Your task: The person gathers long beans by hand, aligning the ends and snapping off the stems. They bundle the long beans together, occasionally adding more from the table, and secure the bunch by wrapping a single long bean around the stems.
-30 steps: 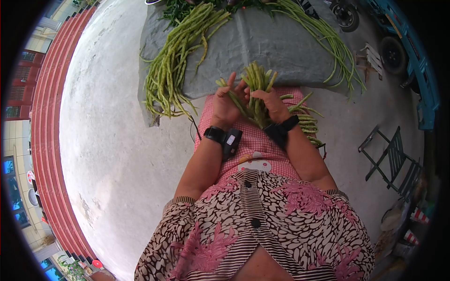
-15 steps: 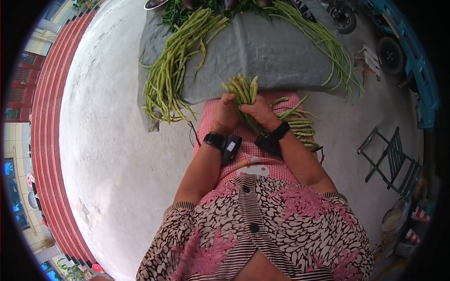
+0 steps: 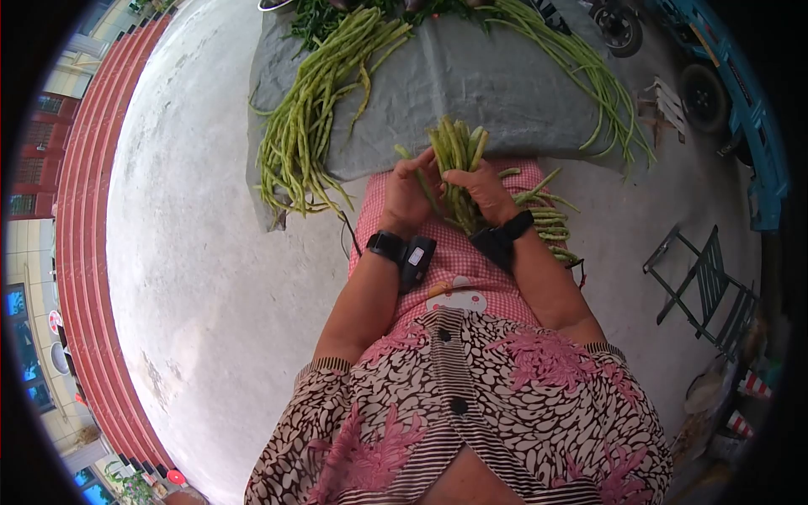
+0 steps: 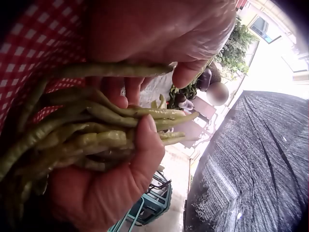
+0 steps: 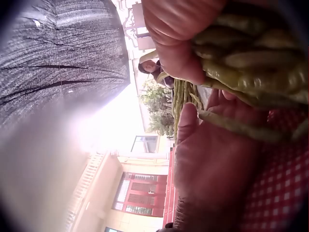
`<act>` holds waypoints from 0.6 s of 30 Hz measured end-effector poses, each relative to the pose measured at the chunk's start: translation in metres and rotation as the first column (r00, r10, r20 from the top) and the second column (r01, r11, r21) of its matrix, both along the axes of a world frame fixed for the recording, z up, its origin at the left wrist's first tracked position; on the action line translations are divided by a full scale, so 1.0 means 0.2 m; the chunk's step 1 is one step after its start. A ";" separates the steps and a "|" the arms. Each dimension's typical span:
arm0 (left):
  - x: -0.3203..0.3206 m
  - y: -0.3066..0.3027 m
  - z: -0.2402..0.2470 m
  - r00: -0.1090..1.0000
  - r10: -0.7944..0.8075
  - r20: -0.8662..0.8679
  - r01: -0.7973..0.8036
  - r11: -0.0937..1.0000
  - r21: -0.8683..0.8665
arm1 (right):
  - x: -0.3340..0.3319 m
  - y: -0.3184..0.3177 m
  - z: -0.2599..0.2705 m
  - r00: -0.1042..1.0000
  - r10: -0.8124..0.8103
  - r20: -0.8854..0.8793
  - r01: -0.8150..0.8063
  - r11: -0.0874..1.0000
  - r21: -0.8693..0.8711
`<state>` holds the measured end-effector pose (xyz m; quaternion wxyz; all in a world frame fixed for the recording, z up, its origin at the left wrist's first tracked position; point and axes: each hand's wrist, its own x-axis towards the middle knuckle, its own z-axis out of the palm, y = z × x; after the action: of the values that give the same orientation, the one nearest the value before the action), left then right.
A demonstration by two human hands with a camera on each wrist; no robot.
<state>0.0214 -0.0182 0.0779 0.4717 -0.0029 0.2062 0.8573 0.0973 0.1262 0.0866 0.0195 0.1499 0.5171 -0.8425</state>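
Pale ground (image 3: 210, 252) spreads around the person, and a grey sheet (image 3: 488, 93) lies at the far side. On its left I see thick long beans (image 3: 295, 139), on its right some thinner beans (image 3: 589, 80). The right hand (image 3: 486, 189) grips a bundle (image 3: 455, 156) of beans, upright over the checked cloth (image 3: 513, 295), with the thumb pressed across it. The left hand (image 3: 408, 198) is just beside it, and I see it hold one bean (image 4: 111, 70) with thumb and fingers. Short beans (image 3: 549, 220) rest at the right of the cloth.
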 end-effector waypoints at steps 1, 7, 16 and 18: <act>-0.01 0.00 -0.02 0.999 -0.045 -0.016 0.046 0.998 0.052 | 0.00 0.00 -0.01 0.999 0.030 -0.012 -0.029 0.998 0.047; 0.06 0.00 0.06 0.977 -0.019 -0.213 -0.016 0.986 -0.163 | 0.00 -0.06 0.04 0.993 0.098 -0.067 -0.064 0.920 0.387; 0.05 0.01 0.03 0.868 -0.187 -0.460 0.013 0.934 -0.357 | -0.01 -0.09 0.02 0.964 0.210 -0.166 -0.041 0.729 0.683; 0.05 0.03 0.04 0.914 -0.161 -0.373 0.012 0.928 -0.372 | 0.00 -0.11 0.06 0.969 0.215 -0.120 -0.044 0.629 0.776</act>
<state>0.0320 -0.0126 0.0859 0.4493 0.0936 0.4518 0.7650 0.0982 0.1036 0.0980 -0.0377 0.0205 0.8342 -0.5498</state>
